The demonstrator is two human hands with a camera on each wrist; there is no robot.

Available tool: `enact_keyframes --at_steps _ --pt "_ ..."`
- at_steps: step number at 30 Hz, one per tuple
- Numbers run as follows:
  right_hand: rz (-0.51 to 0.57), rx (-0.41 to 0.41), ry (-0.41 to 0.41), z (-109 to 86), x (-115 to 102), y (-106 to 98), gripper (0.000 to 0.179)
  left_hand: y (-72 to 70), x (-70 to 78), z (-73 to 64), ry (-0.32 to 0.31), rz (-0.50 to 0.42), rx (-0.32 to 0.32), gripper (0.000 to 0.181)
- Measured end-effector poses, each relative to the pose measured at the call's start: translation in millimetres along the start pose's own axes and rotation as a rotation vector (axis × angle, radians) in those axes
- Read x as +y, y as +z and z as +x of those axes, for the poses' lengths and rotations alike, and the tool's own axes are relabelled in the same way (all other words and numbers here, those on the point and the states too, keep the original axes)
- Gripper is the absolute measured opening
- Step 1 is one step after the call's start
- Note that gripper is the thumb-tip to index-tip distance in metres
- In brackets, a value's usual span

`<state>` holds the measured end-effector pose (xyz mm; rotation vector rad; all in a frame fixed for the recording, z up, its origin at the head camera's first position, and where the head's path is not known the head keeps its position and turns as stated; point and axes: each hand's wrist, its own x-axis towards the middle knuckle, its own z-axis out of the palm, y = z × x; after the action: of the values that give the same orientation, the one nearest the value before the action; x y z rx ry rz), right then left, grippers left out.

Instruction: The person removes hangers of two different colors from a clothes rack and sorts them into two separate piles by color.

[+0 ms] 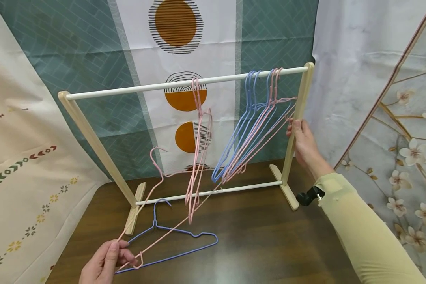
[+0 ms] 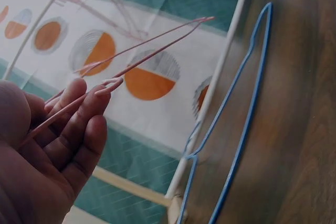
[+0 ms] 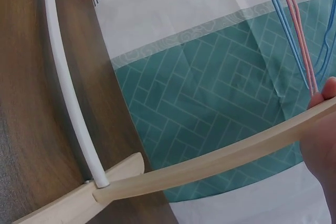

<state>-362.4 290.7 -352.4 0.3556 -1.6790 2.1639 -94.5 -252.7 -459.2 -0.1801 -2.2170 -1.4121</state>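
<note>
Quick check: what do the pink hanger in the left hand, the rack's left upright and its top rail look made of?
Pink hanger: probably coated wire, smooth, going by the thin rod bent into hook and notch.
Left upright: likely unpainted wood, matte, given its pale tan tone.
Top rail: smooth, even white; painted metal or plastic, I can't tell which.

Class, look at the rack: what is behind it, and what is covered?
Behind it is mostly a teal and white cloth with orange round shapes. The rack and hangers cover thin strips of it; whatever is beyond the cloth cannot be seen.
</note>
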Motion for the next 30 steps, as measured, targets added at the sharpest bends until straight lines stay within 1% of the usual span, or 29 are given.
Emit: enact_keyframes --at_steps 1,4,6,9,12,15,17,21,22,29,30 --pt "-0.008 0.000 0.002 0.1 0.7 0.2 0.041 2.1 -2.1 0.5 0.008 -0.003 -0.028 0.028" --pt "-0.025 0.001 0.002 0.5 2.3 0.2 0.043 9.2 -4.7 3.8 -0.017 -0.035 -0.099 0.027" --pt "-0.031 0.003 -0.001 0.9 2.7 0.5 0.042 14.3 -4.0 7.4 -0.049 -0.040 -0.126 0.028" --pt "-0.029 0.007 -0.006 1.0 2.4 0.9 0.041 21.3 0.0 15.1 -0.129 -0.066 -0.163 0.030" --pt "-0.026 0.010 -0.006 1.1 2.2 0.9 0.036 27.2 3.3 24.7 -0.177 -0.094 -0.218 0.031" --pt "-0.025 0.014 -0.009 1.3 2.4 0.5 0.031 33.4 3.8 35.0 -0.210 -0.143 -0.299 0.032" --pt "-0.029 0.016 -0.012 2.1 2.7 0.8 0.029 38.6 3.7 41.4 -0.247 -0.195 -0.349 0.034" --pt "-0.039 0.018 -0.019 2.4 3.0 2.4 0.035 51.1 2.4 54.2 -0.303 -0.272 -0.433 0.039" --pt "-0.046 0.020 -0.018 2.2 3.0 2.7 0.036 54.7 2.3 57.5 -0.310 -0.283 -0.448 0.039" --pt "-0.073 0.023 -0.021 0.5 2.3 2.3 0.036 80.9 3.0 76.9 -0.276 -0.354 -0.566 0.039" --pt "-0.076 0.025 -0.021 0.3 2.1 2.4 0.036 84.7 3.1 79.1 -0.279 -0.364 -0.576 0.039"
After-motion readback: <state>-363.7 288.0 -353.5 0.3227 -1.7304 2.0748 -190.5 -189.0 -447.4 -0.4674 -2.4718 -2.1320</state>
